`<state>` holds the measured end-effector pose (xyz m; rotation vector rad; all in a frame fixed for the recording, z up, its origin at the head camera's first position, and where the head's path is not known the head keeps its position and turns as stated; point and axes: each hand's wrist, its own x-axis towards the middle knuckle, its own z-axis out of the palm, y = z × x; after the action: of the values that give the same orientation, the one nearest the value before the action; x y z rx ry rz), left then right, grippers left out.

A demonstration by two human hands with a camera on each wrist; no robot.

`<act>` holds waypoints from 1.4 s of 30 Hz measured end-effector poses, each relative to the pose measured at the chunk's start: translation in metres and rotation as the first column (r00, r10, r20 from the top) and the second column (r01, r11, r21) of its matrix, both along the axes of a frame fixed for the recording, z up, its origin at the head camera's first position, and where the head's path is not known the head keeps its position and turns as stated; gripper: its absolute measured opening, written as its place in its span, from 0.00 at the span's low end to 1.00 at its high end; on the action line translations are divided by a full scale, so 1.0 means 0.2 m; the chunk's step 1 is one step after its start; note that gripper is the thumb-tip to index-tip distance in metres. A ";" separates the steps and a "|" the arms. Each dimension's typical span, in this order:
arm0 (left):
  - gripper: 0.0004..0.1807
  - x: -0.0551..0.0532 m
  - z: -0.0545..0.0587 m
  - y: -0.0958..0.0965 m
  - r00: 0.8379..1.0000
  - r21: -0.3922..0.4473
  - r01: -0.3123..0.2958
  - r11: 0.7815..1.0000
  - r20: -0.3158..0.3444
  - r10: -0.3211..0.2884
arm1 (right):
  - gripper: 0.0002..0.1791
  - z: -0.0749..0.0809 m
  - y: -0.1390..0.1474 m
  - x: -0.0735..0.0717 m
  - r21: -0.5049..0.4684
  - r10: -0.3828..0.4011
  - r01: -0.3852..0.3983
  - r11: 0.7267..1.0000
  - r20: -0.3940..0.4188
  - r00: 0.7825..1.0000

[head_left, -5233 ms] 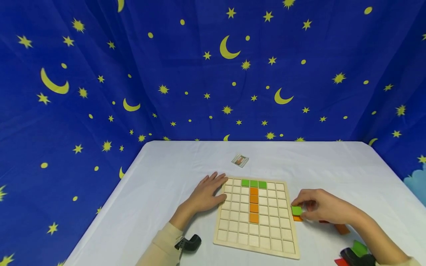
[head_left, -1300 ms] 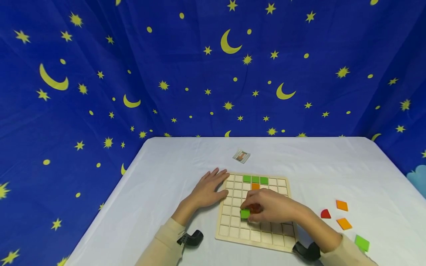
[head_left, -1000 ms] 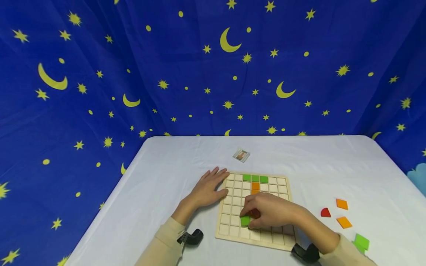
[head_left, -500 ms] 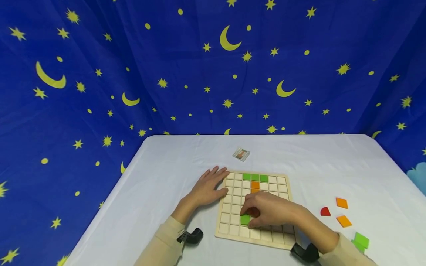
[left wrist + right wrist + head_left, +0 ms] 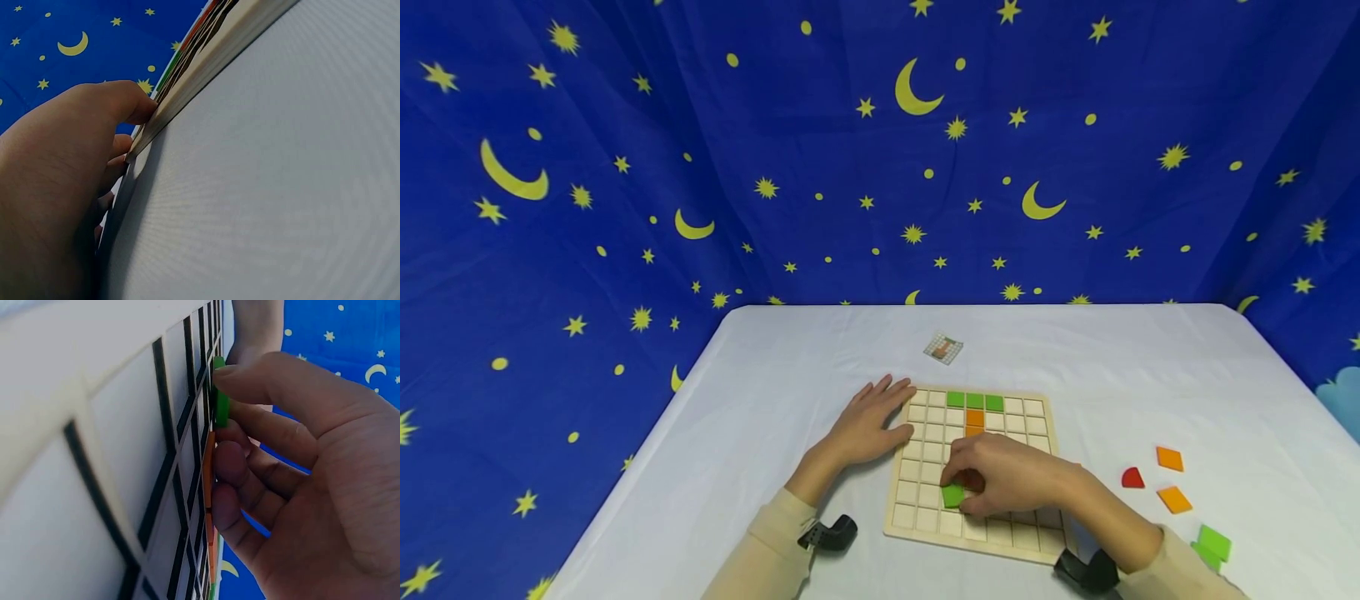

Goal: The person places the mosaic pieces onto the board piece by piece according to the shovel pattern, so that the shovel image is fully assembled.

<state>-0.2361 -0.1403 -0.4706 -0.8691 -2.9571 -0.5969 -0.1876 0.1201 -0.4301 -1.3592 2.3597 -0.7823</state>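
A light wooden grid board lies on the white table, with a row of green square tiles along its far edge and orange tiles in a column below them. My right hand pinches a green tile between thumb and fingers at a cell near the board's lower middle; in the right wrist view that green tile stands slightly proud of the grid. The hand hides the lower orange tiles. My left hand rests flat with fingers spread, thumb and fingertips touching the board's left edge.
Right of the board lie a red rounded piece, two loose orange tiles and some green tiles. A small pattern card lies beyond the board. A blue starry curtain surrounds the table.
My right hand picked up a green tile beside the board and carried it left over the grid, then lowered it toward a near cell. Lately the tile has turned slightly. The left hand stays at the edge.
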 end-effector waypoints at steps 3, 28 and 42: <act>0.34 0.00 0.00 0.00 1.000 -0.002 -0.001 1.000 0.001 0.001 | 0.18 0.01 0.00 0.00 0.001 -0.001 0.001 1.000 0.003 1.000; 0.35 0.00 0.00 -0.01 1.000 0.014 0.013 1.000 0.002 -0.013 | 0.16 0.03 0.18 0.01 0.021 -0.119 0.120 0.993 -0.038 0.992; 0.35 0.00 0.00 0.00 1.000 0.008 0.011 1.000 0.007 -0.011 | 0.17 0.01 0.11 0.01 0.015 -0.069 0.070 0.997 -0.062 0.996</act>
<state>-0.2354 -0.1411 -0.4703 -0.8854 -2.9561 -0.6135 -0.1856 0.1413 -0.4278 -1.3189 2.4666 -0.7479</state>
